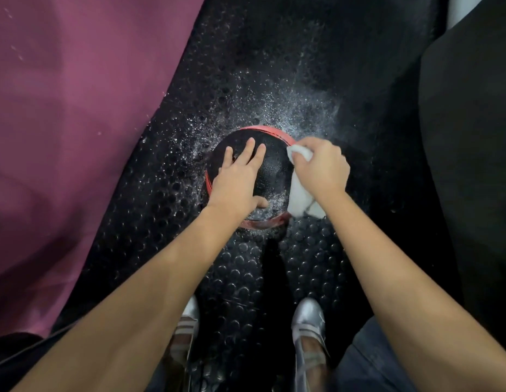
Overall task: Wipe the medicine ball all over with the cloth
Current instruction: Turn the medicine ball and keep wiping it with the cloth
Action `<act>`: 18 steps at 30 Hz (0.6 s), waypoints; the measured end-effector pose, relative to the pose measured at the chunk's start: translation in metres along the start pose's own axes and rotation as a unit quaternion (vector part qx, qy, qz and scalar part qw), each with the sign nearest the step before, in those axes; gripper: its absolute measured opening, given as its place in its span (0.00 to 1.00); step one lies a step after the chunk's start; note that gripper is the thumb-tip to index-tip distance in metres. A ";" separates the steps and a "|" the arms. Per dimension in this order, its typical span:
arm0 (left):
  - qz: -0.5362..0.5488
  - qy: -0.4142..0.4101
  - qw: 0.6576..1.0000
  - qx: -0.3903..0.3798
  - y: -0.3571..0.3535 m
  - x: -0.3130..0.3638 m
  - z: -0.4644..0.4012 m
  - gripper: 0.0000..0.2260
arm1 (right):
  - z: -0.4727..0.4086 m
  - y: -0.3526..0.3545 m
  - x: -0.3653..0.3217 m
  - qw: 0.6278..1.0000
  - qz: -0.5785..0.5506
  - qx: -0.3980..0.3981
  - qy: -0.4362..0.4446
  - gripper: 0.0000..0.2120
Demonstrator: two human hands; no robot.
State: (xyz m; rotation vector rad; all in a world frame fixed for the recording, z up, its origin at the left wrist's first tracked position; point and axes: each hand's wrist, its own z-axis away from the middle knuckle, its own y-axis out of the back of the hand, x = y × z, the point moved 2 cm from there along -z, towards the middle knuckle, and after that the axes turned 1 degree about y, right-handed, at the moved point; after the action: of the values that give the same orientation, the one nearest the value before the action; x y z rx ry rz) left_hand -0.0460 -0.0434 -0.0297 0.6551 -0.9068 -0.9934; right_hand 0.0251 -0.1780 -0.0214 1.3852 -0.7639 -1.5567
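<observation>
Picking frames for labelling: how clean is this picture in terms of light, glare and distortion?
Head view: dim overall, the black medicine ball hardly separable from the studded floor mat; white cloth and wet specks glare brightly; wide-angle lens stretches the forearms and bends the maroon fabric; slightly soft.

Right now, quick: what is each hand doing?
Left hand: open, fingers spread flat on top of the medicine ball.
Right hand: closed round the white cloth, at the ball's right side.
</observation>
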 end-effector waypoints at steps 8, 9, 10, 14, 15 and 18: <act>0.011 0.002 1.000 0.002 -0.004 -0.001 0.002 0.49 | 0.008 0.002 0.003 1.000 0.007 -0.009 0.018 0.09; 0.007 -0.001 1.000 0.001 -0.005 0.001 0.002 0.49 | 0.001 0.002 0.001 1.000 0.004 -0.012 0.002 0.09; 0.004 -0.002 1.000 0.001 -0.004 0.002 0.001 0.49 | -0.005 0.003 -0.003 1.000 0.006 -0.015 -0.005 0.08; 0.026 0.011 1.000 -0.003 -0.001 -0.001 -0.001 0.50 | 0.002 -0.001 -0.010 0.999 0.012 -0.018 0.038 0.08; 0.029 0.012 1.000 -0.001 -0.001 -0.003 -0.001 0.50 | 0.008 0.000 -0.007 0.999 0.004 -0.020 0.037 0.08; 0.014 -0.002 1.000 -0.002 -0.007 -0.002 0.001 0.49 | 0.005 0.003 0.002 0.999 0.000 -0.032 0.000 0.08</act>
State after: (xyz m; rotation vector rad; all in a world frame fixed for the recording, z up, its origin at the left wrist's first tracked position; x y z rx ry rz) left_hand -0.0500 -0.0448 -0.0352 0.6371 -0.9147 -0.9714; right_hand 0.0210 -0.1815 -0.0186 1.3377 -0.7077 -1.5685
